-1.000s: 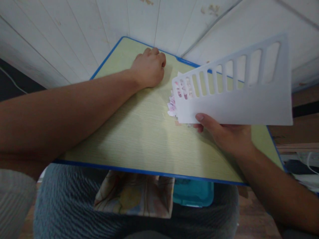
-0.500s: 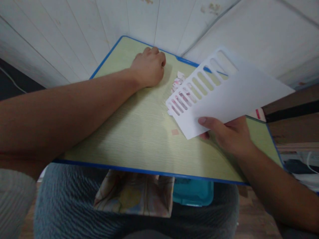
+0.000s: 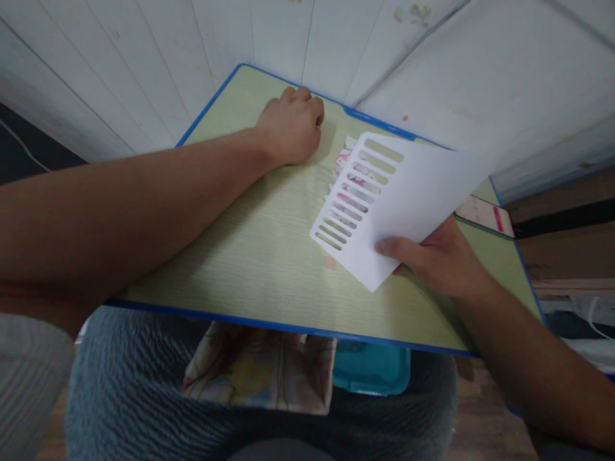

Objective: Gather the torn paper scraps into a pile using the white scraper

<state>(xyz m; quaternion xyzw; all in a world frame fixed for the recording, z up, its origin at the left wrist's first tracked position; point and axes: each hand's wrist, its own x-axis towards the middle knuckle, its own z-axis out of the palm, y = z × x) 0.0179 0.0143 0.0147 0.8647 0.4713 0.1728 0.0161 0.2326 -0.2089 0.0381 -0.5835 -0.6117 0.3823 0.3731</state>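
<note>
My right hand (image 3: 432,256) grips a thin white slotted sheet (image 3: 413,192) by its lower edge, thumb on top and fingers underneath. A row of rounded slots runs along the sheet's left side, and the sheet is tilted over the table. Through the slots and past its left edge show pink and white paper scraps (image 3: 343,157) on the tabletop. My left hand (image 3: 294,125) rests on the table near the far edge, its fingers curled under in a loose fist; nothing sticks out of it. A small pinkish square (image 3: 329,261) lies by the sheet's lower corner.
The pale green folding table (image 3: 230,250) has a blue rim and stands against a white panelled wall (image 3: 158,70). A phone (image 3: 485,214) lies at its right edge. Below the front edge are a patterned fabric pouch (image 3: 264,378) and a teal container (image 3: 375,371) on my lap.
My right hand has lowered and turned the slotted sheet, bringing its slotted side down over the paper scraps. The phone now shows more fully. My left hand stays in place.
</note>
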